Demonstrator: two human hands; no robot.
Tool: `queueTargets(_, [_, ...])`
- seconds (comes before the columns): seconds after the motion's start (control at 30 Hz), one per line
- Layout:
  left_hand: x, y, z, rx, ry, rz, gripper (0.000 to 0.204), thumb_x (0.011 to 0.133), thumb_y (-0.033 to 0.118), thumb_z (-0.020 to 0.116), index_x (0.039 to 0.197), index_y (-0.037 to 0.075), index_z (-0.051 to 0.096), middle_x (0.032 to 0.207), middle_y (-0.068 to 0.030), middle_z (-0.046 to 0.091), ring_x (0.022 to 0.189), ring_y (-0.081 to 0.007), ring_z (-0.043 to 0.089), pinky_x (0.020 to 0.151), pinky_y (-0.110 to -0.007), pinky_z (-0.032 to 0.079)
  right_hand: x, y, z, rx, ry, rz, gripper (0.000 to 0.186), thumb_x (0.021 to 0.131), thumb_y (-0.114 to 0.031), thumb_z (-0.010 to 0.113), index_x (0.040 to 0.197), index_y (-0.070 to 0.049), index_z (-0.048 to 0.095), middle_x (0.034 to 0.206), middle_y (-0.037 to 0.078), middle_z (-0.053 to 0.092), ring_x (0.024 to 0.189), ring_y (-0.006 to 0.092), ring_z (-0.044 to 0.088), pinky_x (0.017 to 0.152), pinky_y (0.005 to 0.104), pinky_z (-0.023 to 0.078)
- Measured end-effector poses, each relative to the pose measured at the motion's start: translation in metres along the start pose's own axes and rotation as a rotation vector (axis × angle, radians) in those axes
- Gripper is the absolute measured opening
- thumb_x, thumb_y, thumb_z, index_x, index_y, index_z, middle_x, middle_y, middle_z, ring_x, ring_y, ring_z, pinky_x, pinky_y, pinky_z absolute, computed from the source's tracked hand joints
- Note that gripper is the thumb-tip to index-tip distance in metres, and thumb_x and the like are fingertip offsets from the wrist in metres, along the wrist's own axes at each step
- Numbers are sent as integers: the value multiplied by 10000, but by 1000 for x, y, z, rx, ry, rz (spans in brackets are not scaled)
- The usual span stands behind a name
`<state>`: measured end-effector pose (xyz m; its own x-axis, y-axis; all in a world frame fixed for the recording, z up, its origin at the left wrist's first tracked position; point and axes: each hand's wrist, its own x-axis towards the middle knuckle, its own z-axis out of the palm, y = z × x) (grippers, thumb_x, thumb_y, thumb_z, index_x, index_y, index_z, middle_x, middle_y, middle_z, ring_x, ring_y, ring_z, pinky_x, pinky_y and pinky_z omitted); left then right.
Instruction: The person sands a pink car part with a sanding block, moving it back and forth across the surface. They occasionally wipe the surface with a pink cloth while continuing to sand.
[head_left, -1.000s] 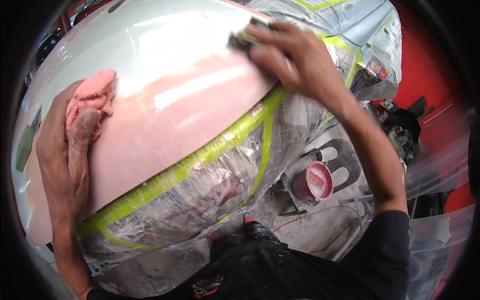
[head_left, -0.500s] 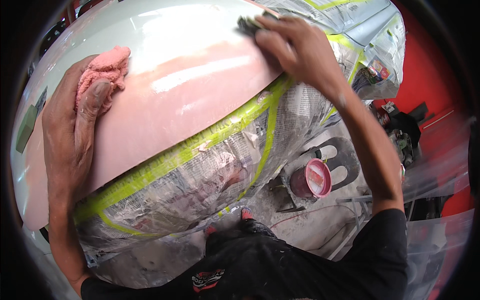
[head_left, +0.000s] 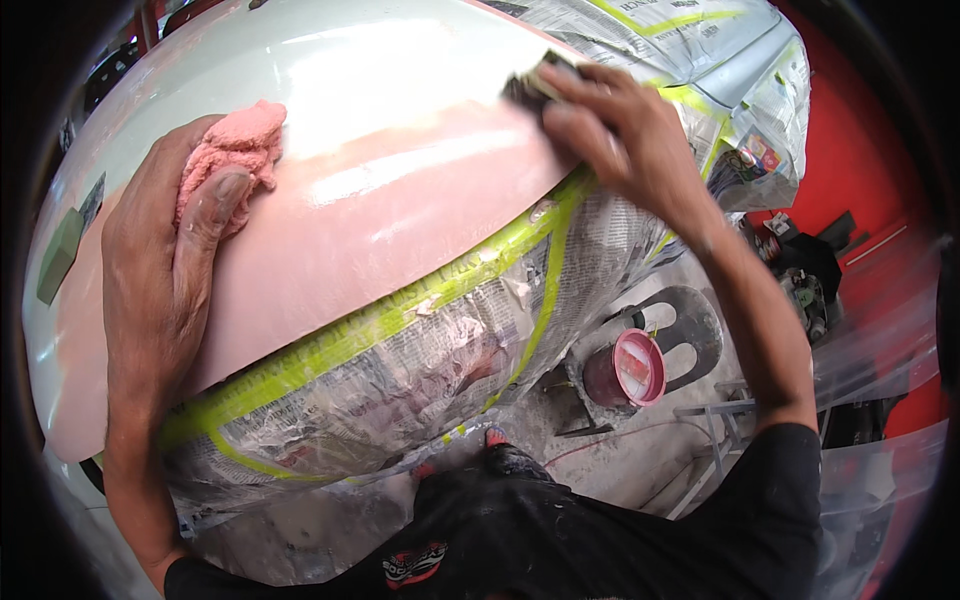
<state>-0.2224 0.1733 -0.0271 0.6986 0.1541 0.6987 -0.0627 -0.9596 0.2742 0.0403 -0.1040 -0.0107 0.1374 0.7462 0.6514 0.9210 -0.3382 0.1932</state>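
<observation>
A curved panel point(head_left: 350, 210) is pale grey-white above and pink along its lower part. On its left side my left hand point(head_left: 170, 240) is closed on a crumpled pink cloth point(head_left: 240, 135) resting against the surface. Near the panel's upper right edge my right hand point(head_left: 625, 150) grips a dark, blurred pad point(head_left: 530, 85), which lies on the panel. A green block point(head_left: 60, 255) rests on the far left of the panel. Below the edge, yellow-green tape point(head_left: 470, 260) holds crumpled newspaper masking point(head_left: 370, 390).
A pink bucket point(head_left: 638, 367) sits on a dusty low support beside a dark seat point(head_left: 690, 320) at lower right. Metal frames point(head_left: 730, 420), dark items point(head_left: 805, 255) and a red surface point(head_left: 850, 160) are farther right. My feet stand on the dusty floor point(head_left: 640, 465).
My right hand and pad moved up, then back down and rightward. My left hand with the cloth now appears higher and farther right than a second ago; the view has shifted slightly.
</observation>
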Motion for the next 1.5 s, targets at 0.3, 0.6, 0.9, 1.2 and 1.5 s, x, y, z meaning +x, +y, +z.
queueTargets(0.3, [-4, 2, -5, 46, -7, -24, 420, 1070, 331, 567, 1313, -8, 617, 1092, -152, 701, 984, -246, 679, 912, -350, 517, -16, -35, 0, -60, 13, 18, 431, 978, -414, 643, 1289, -130, 733, 1181, 254, 716, 1053, 416, 697, 982, 445, 532])
queueTargets(0.6, [-8, 6, -7, 19, -43, -63, 418, 1071, 314, 572, 1318, -20, 617, 1107, -150, 703, 996, -237, 677, 925, -344, 515, -26, -49, 7, -60, 67, 53, 441, 973, -484, 589, 1200, -159, 783, 1155, 162, 756, 1035, 328, 718, 946, 438, 551])
queueTargets(0.9, [1, 7, 0, -33, -44, -56, 457, 1047, 348, 609, 1305, -27, 635, 1141, -163, 720, 1025, -228, 686, 950, -348, 513, 7, 37, -7, 210, 28, 415, 460, 975, -388, 666, 1322, -87, 705, 1116, 171, 768, 921, 238, 732, 854, 329, 562])
queueTargets(1.2, [74, 83, 115, -14, -64, -12, 393, 1028, 389, 568, 1158, 41, 697, 1105, -202, 727, 992, -371, 693, 902, -472, 539, -94, 39, -81, 472, 262, 528, 383, 991, -240, 651, 1321, -53, 703, 1238, 137, 730, 1126, 195, 668, 1011, 298, 484])
queueTargets(1.5, [110, 193, 259, 318, 230, 367, 339, 982, 319, 662, 1024, -16, 632, 964, -186, 646, 987, -299, 669, 915, -443, 554, -156, 48, -85, 783, 286, 572, 394, 996, -94, 627, 1369, 35, 638, 1370, 151, 646, 1238, 200, 600, 1078, 310, 432])
